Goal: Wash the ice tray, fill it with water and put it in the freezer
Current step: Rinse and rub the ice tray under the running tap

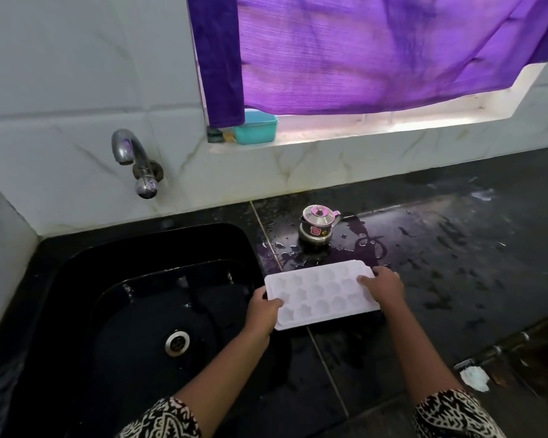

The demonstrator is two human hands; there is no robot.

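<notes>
**Both hands on the ice tray**

At lower centre, the white plastic ice tray [321, 294] lay on the wet black stone counter [456, 263], just right of the black sink [76, 263]. The left hand [263, 312] and right hand [385, 287] gripped its ends, thumbs on top; other fingers seemed curled underneath.

Ice tray [321, 294]: white, cavities up, roughly level, over the wet black worktop [456, 263] just right of the sink [76, 279].
Left grip [263, 311]: holds the tray's near-left end, thumb on top.
Right grip [385, 287]: holds the far-right end, fingers over the rim.
Tap [133, 159]: wall-mounted above the sink, no water running.
Steel pot [317, 227]: lidded, behind the tray, among puddles.
Purple curtain [361, 49]: hangs over the window ledge.
</notes>
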